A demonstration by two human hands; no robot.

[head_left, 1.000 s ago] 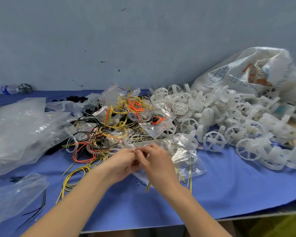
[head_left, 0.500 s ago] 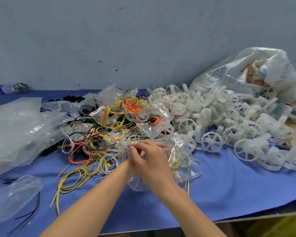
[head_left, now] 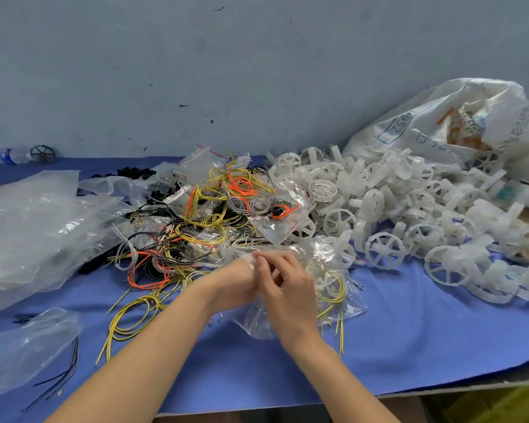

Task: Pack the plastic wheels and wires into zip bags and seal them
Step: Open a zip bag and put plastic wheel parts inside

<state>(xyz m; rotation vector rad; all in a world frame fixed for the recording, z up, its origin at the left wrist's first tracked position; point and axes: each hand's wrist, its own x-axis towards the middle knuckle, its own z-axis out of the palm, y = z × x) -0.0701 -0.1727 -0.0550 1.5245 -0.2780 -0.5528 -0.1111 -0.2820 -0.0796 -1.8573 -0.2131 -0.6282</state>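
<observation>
**Two hands at the mouth of a limp zip bag**

Both hands meet low over the blue surface [head_left: 409, 331]. The left hand [head_left: 234, 283] and the right hand [head_left: 289, 288] have their fingers curled, and they pinch the top edge of a clear zip bag [head_left: 345, 270] between them. The bag lies under the hands and spreads out just to their right. A yellow wire coil [head_left: 333, 290] shows through the film. There may be a wheel in there too, but the glare hides it.

The bag looks like thin, slack, slippery film that weighs almost nothing and will crumple rather than keep a shape. I would take it by the stiffer zip strip at the mouth, thumb against forefinger, and run along it. The wires [head_left: 196, 227], tangled just beyond the hands, look light and springy, and are likely to uncoil and poke back out. The plastic wheels [head_left: 385, 248], heaped beyond and to the right of the hands, seem rigid and light. They should be easy to lift by the rim, though spokes and hubs could snag the film.

The wheels spill from a big white sack [head_left: 440, 123] far off to the right. A blue frame on it holds digits I read as "952". Its other blue and orange print is too crumpled to read. A bottle [head_left: 9, 154] far to the left has a blue label that I cannot read.
</observation>
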